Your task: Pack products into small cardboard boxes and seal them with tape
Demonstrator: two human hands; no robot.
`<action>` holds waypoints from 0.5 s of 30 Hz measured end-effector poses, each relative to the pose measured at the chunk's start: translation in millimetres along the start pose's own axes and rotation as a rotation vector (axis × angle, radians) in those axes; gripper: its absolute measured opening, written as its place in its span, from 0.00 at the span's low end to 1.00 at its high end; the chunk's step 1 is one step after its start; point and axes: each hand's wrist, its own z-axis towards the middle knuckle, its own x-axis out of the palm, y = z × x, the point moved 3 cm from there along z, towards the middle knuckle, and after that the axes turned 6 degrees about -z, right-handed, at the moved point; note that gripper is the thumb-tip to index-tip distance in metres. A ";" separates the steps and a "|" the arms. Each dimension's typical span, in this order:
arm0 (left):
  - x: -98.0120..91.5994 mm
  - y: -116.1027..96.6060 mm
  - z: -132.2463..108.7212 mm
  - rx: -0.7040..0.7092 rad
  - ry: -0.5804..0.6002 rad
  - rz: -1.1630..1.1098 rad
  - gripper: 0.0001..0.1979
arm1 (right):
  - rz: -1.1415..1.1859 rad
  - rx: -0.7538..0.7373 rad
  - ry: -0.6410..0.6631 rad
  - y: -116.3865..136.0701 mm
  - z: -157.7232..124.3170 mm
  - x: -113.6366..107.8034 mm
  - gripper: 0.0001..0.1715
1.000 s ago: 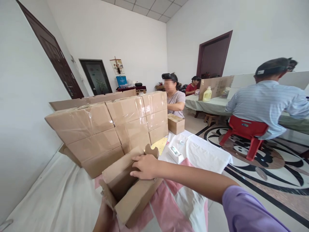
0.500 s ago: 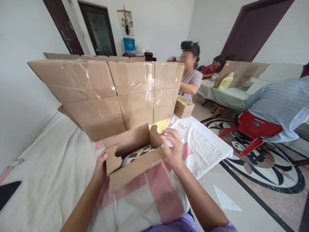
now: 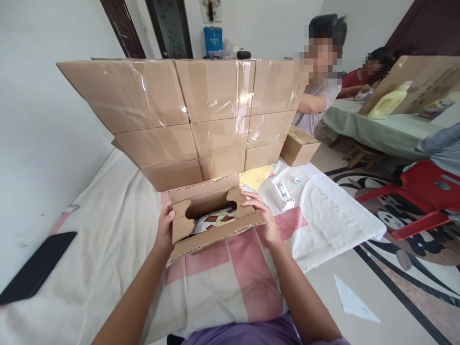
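Observation:
In front of me an opened cardboard box (image 3: 212,235) stands on the cloth-covered table, its two end flaps folded inward and its long flaps spread out. Inside lies something with a red, white and cream checked pattern (image 3: 217,219); the rest of it is hidden by the flaps. My left hand (image 3: 165,225) grips the box's left end, thumb up at the edge of the flap. At the other end my right hand (image 3: 264,218) holds the box, its fingers over the right end flap and its thumb out of sight.
Behind the box rises a wall of taped cardboard (image 3: 215,120). To the right are a small white device (image 3: 282,195), yellow paper (image 3: 257,177) and a closed carton (image 3: 301,146). A black flat object (image 3: 38,266) lies left. Co-workers (image 3: 319,91) sit beyond; a red stool (image 3: 427,196) stands right.
My right hand has come down from above the box's right end onto its end flap, which now leans further inward. My left hand stays at the left end. The view has shifted.

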 end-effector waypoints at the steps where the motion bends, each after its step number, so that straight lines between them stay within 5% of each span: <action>1: -2.8 1.6 1.4 0.006 0.009 -0.004 0.25 | 0.013 -0.006 0.022 -1.1 -2.2 -1.3 0.30; 5: -16.2 9.0 9.0 0.096 0.020 0.043 0.20 | 0.021 -0.021 0.050 -8.5 -9.1 3.9 0.28; 10: -19.1 13.9 14.6 0.204 0.080 0.054 0.31 | -0.001 0.071 -0.272 -19.0 -7.2 21.9 0.13; 15: -15.7 1.5 19.2 0.196 0.113 0.231 0.30 | 0.073 0.124 -0.406 -22.7 -0.5 30.9 0.26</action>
